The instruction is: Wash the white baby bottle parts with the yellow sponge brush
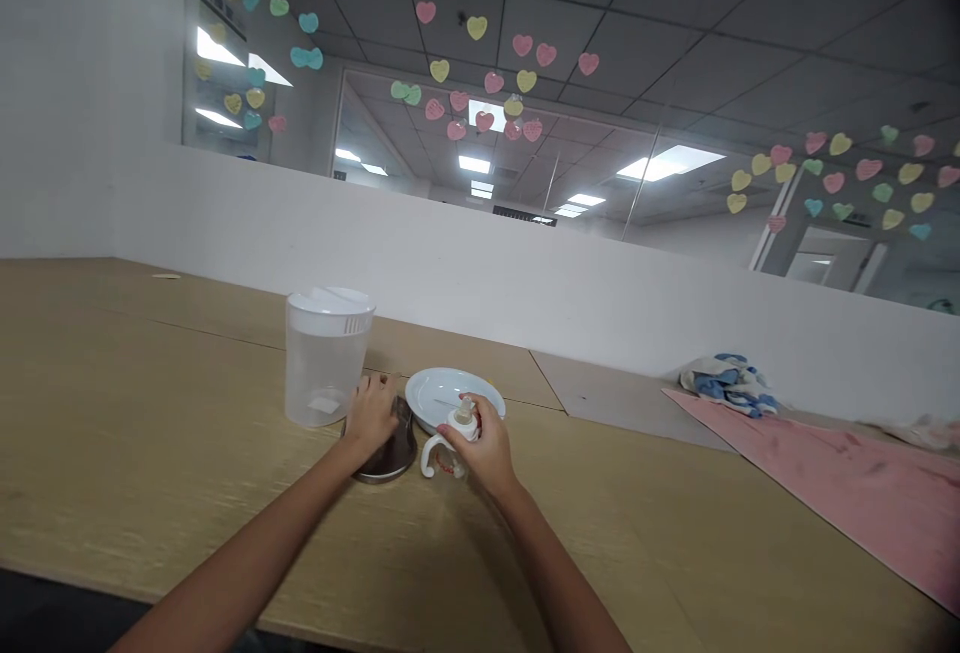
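My right hand is closed around the top of a baby bottle with a white collar, a clear teat and a curved white handle. The bottle is upright, its lower part clear with red marks. My left hand grips the top of a dark brown, cone-shaped vessel with a pale bottom rim, standing on the table. Its fingertips are partly hidden behind the vessel's top. Just behind the bottle lies a pale blue-white plate, partly covered by my right hand.
A tall translucent plastic jug with a white lid stands left of the brown vessel. On the wooden table, a pink cloth or board and a crumpled blue-and-white cloth lie to the right. A white low wall borders the back.
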A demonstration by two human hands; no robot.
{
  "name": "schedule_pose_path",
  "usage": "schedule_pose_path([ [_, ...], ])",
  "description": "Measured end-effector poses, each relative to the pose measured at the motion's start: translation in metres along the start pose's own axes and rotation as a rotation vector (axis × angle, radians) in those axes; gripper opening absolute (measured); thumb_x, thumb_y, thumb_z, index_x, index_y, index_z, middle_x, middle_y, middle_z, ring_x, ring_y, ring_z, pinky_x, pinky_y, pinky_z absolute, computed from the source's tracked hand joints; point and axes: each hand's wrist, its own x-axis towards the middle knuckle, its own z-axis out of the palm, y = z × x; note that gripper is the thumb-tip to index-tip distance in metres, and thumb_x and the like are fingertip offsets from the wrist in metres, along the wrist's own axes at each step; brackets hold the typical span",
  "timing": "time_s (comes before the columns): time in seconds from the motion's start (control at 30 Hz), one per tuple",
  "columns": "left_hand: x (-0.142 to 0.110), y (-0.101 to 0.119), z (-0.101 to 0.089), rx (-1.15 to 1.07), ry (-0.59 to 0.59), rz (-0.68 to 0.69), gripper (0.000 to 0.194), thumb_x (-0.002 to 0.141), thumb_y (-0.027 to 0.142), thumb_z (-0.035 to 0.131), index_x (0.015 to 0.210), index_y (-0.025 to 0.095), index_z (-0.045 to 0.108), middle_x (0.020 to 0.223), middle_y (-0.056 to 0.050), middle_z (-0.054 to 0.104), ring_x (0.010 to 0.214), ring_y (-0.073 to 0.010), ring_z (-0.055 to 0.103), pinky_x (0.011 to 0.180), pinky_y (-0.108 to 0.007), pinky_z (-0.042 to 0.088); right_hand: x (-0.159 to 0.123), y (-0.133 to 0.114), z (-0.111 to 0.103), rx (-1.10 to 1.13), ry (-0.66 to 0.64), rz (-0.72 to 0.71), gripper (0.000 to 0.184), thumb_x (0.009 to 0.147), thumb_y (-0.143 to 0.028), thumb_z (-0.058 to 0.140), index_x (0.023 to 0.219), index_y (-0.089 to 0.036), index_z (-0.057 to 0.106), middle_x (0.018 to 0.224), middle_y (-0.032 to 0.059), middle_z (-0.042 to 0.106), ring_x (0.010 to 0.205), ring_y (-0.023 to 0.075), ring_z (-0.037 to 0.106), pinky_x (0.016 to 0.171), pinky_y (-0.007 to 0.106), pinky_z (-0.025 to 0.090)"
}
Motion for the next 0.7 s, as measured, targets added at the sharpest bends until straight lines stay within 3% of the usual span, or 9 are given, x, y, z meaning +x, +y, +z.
schedule_pose_path([
  [0.17, 0.004, 0.011, -0.014, -0.164, 0.301, -0.022, 0.052, 0.078, 0.029, 0.053, 0.126, 0.016, 0.038, 0.105, -0.010, 0.042, 0.101, -0.0269, 0.045, 0.087, -0.040, 0.040, 0.000, 0.001, 0.001, -0.010, -0.009, 0.020, 0.047, 0.063, -0.041, 0.069, 0.102, -0.018, 0.057, 0.091, 0.0057, 0.062, 0.078, 0.0193, 0.056, 0.069, 0.030, 0.044],
  [0.27, -0.001, 0.023, -0.023, -0.329, 0.400, 0.038, 0.051, 0.081, 0.036, 0.052, 0.125, 0.015, 0.035, 0.104, -0.009, 0.041, 0.101, -0.0252, 0.045, 0.089, -0.040, 0.041, 0.000, 0.002, 0.001, 0.004, -0.023, 0.020, 0.047, 0.064, -0.041, 0.069, 0.103, -0.018, 0.056, 0.096, 0.0065, 0.061, 0.081, 0.0196, 0.056, 0.073, 0.031, 0.044],
  [0.5, -0.022, 0.045, -0.032, -0.430, 0.564, 0.400, 0.048, 0.084, 0.031, 0.052, 0.124, 0.019, 0.028, 0.110, -0.011, 0.044, 0.104, -0.0231, 0.047, 0.089, -0.040, 0.042, 0.000, -0.001, 0.000, 0.020, -0.039, 0.033, 0.048, 0.064, -0.041, 0.069, 0.103, -0.018, 0.055, 0.094, 0.0053, 0.061, 0.076, 0.0177, 0.055, 0.071, 0.030, 0.044],
  [0.7, -0.028, 0.052, -0.032, -0.458, 0.540, 0.697, 0.046, 0.084, 0.023, 0.052, 0.124, 0.019, 0.029, 0.118, -0.014, 0.043, 0.111, -0.0239, 0.047, 0.089, -0.045, 0.046, 0.001, -0.003, -0.002, 0.030, -0.054, 0.007, 0.037, 0.067, -0.031, 0.063, 0.101, -0.017, 0.056, 0.087, 0.0035, 0.062, 0.072, 0.0160, 0.054, 0.068, 0.027, 0.044],
])
